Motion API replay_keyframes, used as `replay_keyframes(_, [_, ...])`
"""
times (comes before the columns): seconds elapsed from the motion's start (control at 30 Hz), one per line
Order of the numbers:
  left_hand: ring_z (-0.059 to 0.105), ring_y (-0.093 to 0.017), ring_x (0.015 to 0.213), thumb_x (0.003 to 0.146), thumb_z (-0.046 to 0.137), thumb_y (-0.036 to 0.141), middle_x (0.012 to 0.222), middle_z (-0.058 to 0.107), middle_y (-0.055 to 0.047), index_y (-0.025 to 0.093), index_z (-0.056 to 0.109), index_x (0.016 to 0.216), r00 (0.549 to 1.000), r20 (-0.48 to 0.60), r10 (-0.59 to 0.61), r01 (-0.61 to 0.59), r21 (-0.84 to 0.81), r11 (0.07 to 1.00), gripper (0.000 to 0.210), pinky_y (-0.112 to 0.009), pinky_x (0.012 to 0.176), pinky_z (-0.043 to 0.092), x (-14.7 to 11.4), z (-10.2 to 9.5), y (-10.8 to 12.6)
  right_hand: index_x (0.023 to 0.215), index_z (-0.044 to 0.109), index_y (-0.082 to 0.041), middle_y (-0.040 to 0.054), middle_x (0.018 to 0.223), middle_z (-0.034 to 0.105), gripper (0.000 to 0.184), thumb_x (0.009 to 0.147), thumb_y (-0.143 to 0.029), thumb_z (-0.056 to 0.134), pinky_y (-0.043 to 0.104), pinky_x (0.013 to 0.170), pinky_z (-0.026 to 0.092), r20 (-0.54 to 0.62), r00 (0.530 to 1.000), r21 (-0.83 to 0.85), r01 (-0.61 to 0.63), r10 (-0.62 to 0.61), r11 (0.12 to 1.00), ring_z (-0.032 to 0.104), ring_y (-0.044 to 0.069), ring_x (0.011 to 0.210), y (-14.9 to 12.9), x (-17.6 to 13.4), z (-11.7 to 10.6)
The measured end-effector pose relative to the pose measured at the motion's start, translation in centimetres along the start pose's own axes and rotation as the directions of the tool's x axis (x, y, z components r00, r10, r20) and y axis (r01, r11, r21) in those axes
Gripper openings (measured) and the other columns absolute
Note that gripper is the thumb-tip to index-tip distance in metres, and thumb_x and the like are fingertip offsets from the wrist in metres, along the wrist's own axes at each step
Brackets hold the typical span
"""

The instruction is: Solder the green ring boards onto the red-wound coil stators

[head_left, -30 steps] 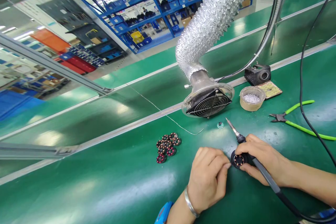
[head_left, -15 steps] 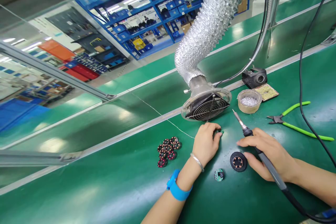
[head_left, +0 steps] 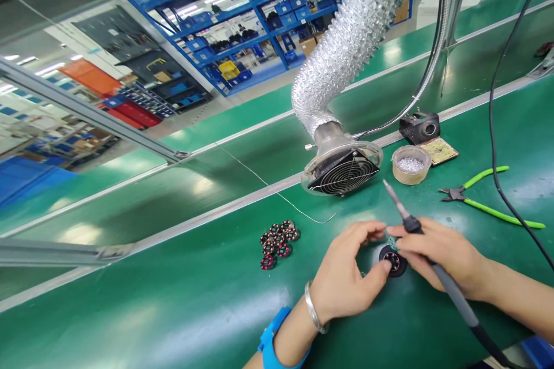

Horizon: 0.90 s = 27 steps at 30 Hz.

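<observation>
My right hand (head_left: 452,253) is closed round a soldering iron (head_left: 454,294), whose tip points up and away over the bench. Between my two hands, at my right fingertips, shows part of a small green circuit board (head_left: 392,241); whether those fingers grip it I cannot tell. Just below it lies a black round piece (head_left: 395,263) with a ring of copper-coloured dots. My left hand (head_left: 348,271) is spread beside these, its thumb touching the round piece's edge and its fingers curved apart above. A sliver of green under the left palm is mostly hidden.
Several small copper-wound rings (head_left: 279,240) lie in a group on the left. A fume extractor hood (head_left: 346,170) hangs beyond my hands, with solder wire (head_left: 298,207) nearby. Behind at the right are a tub (head_left: 411,167), a sponge tray (head_left: 439,151), an iron holder (head_left: 419,128) and green-handled cutters (head_left: 485,193).
My left hand has moved right and nearer me, from the board below the hood to the round piece. A green board now shows between both hands. The other board is mostly covered.
</observation>
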<state>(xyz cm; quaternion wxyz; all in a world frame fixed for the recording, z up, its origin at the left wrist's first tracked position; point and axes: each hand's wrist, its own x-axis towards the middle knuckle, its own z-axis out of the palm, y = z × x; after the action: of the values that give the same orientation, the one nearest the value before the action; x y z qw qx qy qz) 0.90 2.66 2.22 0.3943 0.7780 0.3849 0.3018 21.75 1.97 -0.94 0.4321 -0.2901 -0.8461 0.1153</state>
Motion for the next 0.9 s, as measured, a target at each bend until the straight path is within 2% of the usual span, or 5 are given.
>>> replay_keyframes(0.07, [0.06, -0.025, 0.099, 0.073, 0.067, 0.019, 0.109, 0.065, -0.01, 0.02, 0.058, 0.115, 0.987, 0.058, 0.15, -0.159, 0.191, 0.969, 0.043, -0.041, 0.087, 0.049, -0.4, 0.0, -0.6, 0.116, 0.051, -0.019, 0.0095, 0.108, 0.067, 0.03, 0.089, -0.007, 0.052, 0.033, 0.084, 0.055, -0.035, 0.993, 0.034, -0.114, 0.115, 0.993, 0.064, 0.02, 0.095, 0.4, -0.3, -0.2])
replay_keyframes(0.2, [0.061, -0.016, 0.077, 0.086, 0.059, 0.014, 0.087, 0.07, -0.003, 0.021, 0.065, 0.097, 0.917, 0.098, 0.386, -0.39, 0.422, 0.818, 0.015, -0.03, 0.069, 0.045, -1.5, 0.7, -2.1, 0.116, 0.05, -0.02, 0.0081, 0.104, 0.066, 0.032, 0.086, -0.01, 0.053, 0.031, 0.081, 0.054, 0.064, 0.973, 0.132, -0.229, 0.222, 0.965, 0.064, 0.019, 0.093, 0.4, -0.5, -0.3])
replay_keyframes(0.37, [0.06, -0.015, 0.069, 0.085, 0.052, 0.006, 0.08, 0.071, -0.002, 0.019, 0.063, 0.095, 0.843, 0.137, 0.52, -0.526, 0.409, 0.745, 0.02, -0.029, 0.063, 0.042, -2.4, 0.0, -2.4, 0.113, 0.051, -0.021, 0.0056, 0.096, 0.064, 0.031, 0.084, -0.011, 0.054, 0.031, 0.075, 0.052, 0.241, 0.942, 0.291, -0.298, 0.231, 0.909, 0.059, 0.018, 0.086, -0.4, -0.3, 0.6])
replay_keyframes(0.6, [0.059, -0.017, 0.067, 0.081, 0.054, 0.012, 0.074, 0.068, -0.004, 0.019, 0.063, 0.083, 0.964, -0.084, 0.251, -0.209, 0.34, 0.917, 0.011, -0.032, 0.066, 0.045, -1.7, -1.2, -1.9, 0.114, 0.052, -0.02, 0.0061, 0.098, 0.066, 0.031, 0.085, -0.01, 0.055, 0.031, 0.073, 0.048, 0.296, 0.937, 0.299, -0.273, 0.183, 0.914, 0.058, 0.018, 0.083, 0.1, -0.6, 1.1])
replay_keyframes(0.9, [0.061, -0.019, 0.08, 0.076, 0.067, 0.01, 0.085, 0.07, -0.002, 0.022, 0.071, 0.088, 0.995, 0.093, -0.048, 0.026, 0.222, 0.975, 0.017, -0.034, 0.077, 0.049, -0.8, -0.5, -2.2, 0.116, 0.051, -0.022, 0.006, 0.103, 0.067, 0.029, 0.089, -0.013, 0.055, 0.031, 0.077, 0.048, 0.266, 0.957, 0.304, -0.198, 0.117, 0.932, 0.061, 0.018, 0.088, 0.4, -1.0, 1.3])
